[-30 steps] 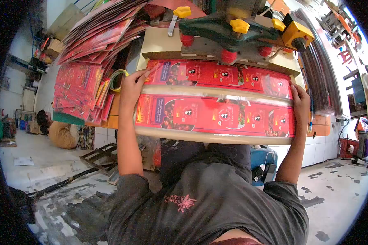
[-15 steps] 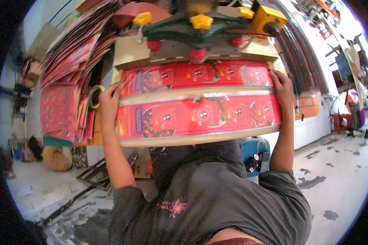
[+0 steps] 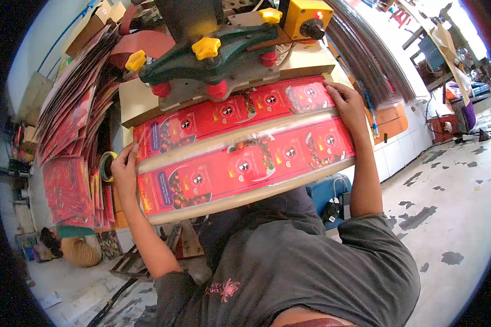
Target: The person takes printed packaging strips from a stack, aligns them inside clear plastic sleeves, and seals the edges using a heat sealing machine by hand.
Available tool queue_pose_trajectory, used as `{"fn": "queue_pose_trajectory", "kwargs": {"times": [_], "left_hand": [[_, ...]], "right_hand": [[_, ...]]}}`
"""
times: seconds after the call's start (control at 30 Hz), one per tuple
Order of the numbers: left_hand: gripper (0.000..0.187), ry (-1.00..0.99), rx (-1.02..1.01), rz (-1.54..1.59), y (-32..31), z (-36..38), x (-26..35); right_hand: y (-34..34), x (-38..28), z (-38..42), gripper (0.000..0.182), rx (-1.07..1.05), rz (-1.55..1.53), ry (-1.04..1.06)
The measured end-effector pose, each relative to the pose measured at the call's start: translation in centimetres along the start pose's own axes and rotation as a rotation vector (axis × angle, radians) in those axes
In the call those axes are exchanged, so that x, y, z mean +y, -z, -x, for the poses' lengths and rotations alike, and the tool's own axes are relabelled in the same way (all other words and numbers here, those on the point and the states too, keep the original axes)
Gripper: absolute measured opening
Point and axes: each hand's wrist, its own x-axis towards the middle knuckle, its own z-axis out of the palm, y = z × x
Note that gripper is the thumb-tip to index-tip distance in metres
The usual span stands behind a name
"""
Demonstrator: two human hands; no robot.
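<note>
A red printed plastic sheet (image 3: 278, 156) with two picture panels and a pale band between them lies flat on a cream board (image 3: 240, 203). My left hand (image 3: 125, 175) pinches its left end, thumb and fingers close together at the edge. At the far right corner, my right hand (image 3: 348, 106) has its fingers closed on the upper panel's edge. Just beyond the sheet stands a press with a dark green arm (image 3: 172, 70), yellow star knobs (image 3: 206, 48) and red feet (image 3: 217, 89). The pressing part sits close to the sheet's far edge.
Piled red printed sheets (image 3: 68, 191) lean at the left, beside a roll of tape (image 3: 108, 167). A yellow control box (image 3: 306, 19) with a black knob is at the back. Dark stacked sheets (image 3: 360, 54) lie right. A blue case (image 3: 324, 199) is below the board.
The head view has tilted and swung, so the press and sheet sit further left and slanted. Both hands stay at the sheet's two ends.
</note>
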Motion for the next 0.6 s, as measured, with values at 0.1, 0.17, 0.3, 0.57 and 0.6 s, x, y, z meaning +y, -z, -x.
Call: {"fn": "queue_pose_trajectory", "kwargs": {"times": [0.1, 0.17, 0.3, 0.57, 0.6], "left_hand": [[0.035, 0.094, -0.038, 0.04, 0.2, 0.0, 0.4], [0.035, 0.114, -0.052, 0.045, 0.3, 0.0, 0.5], [0.036, 0.061, -0.034, 0.011, 0.1, 0.0, 0.2], [0.036, 0.089, -0.036, -0.007, 0.5, 0.0, 0.3], [0.036, 0.141, -0.056, 0.0, 0.6, 0.2, 1.2]], "right_hand": [[-0.1, -0.2, 0.1, 0.032, 0.003, -0.008, 0.002], [-0.1, -0.5, 0.2, 0.032, 0.01, -0.035, 0.011], [0.0, -0.5, 0.3, 0.032, 0.014, 0.023, 0.0], [-0.1, -0.4, 0.3, 0.031, 0.024, -0.007, 0.015], [0.1, -0.8, 0.3, 0.031, 0.005, 0.015, 0.002]]}}
